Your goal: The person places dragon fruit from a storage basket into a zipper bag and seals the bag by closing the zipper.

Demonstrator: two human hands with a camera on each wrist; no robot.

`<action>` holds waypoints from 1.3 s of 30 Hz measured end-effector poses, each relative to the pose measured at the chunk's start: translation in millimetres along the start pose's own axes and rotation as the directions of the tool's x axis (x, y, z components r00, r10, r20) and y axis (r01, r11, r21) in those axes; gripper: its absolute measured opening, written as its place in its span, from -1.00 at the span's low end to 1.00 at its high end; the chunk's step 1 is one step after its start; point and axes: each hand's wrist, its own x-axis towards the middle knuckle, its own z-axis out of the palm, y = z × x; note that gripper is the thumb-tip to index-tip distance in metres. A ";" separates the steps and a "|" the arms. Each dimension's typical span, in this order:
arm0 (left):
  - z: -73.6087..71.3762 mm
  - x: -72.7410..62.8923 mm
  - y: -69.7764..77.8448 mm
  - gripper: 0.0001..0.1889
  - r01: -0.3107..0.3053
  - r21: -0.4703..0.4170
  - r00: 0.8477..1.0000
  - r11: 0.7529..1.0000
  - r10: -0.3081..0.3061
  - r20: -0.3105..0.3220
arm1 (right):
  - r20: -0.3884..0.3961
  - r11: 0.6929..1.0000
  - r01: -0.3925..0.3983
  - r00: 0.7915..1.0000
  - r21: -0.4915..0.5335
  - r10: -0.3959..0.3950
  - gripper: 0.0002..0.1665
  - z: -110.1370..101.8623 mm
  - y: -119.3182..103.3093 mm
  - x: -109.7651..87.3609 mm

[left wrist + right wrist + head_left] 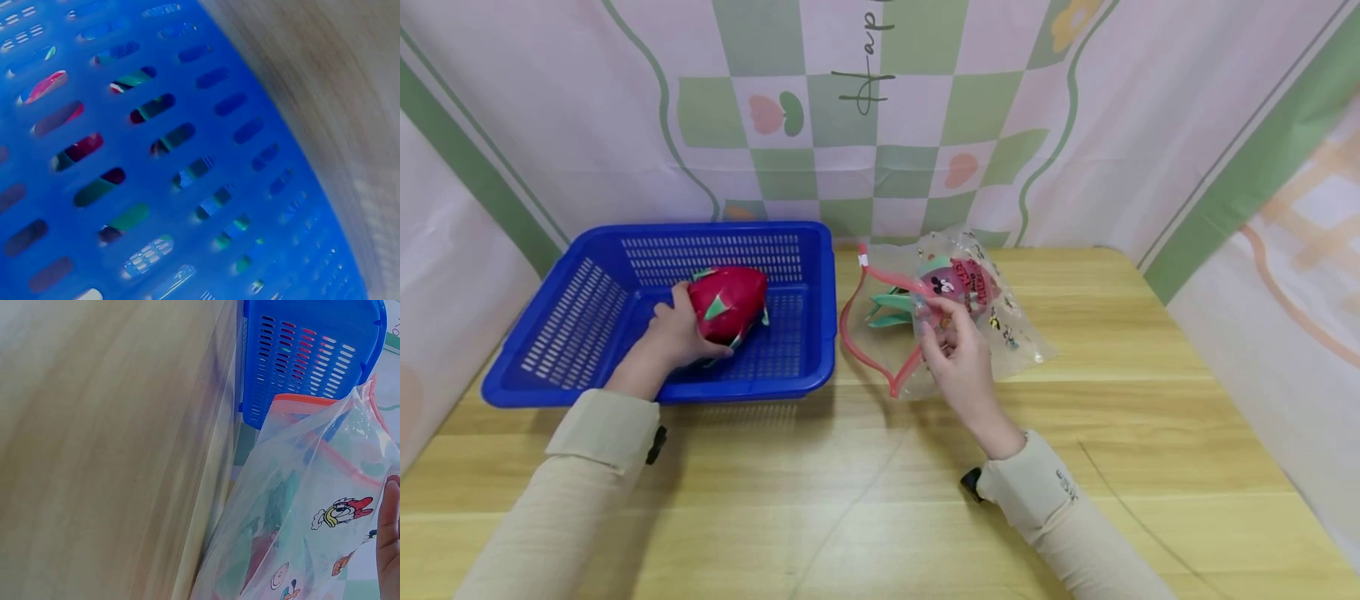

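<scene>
Inside the blue basket, my left hand grips a red dragon fruit with green scale tips, thumb on its near side. The left wrist view is mostly the basket's slotted wall, with bits of red and green behind the slots. My right hand pinches the upper side of a clear cartoon-printed zip bag. Its red-edged mouth gapes toward the basket. Within the bag lies a pinkish-red thing with long green leaf tips, partly hidden by the print and my fingers.
Both basket and bag rest on a wooden table, side by side. A checked, printed cloth hangs right behind them. More cloth borders the table's right side.
</scene>
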 end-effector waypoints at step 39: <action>-2.0 -5.8 10.8 0.07 0.038 0.051 0.999 0.998 -0.038 -0.004 | 0.029 0.999 0.039 0.999 -0.015 -0.039 -0.45 1.0 0.0 -0.8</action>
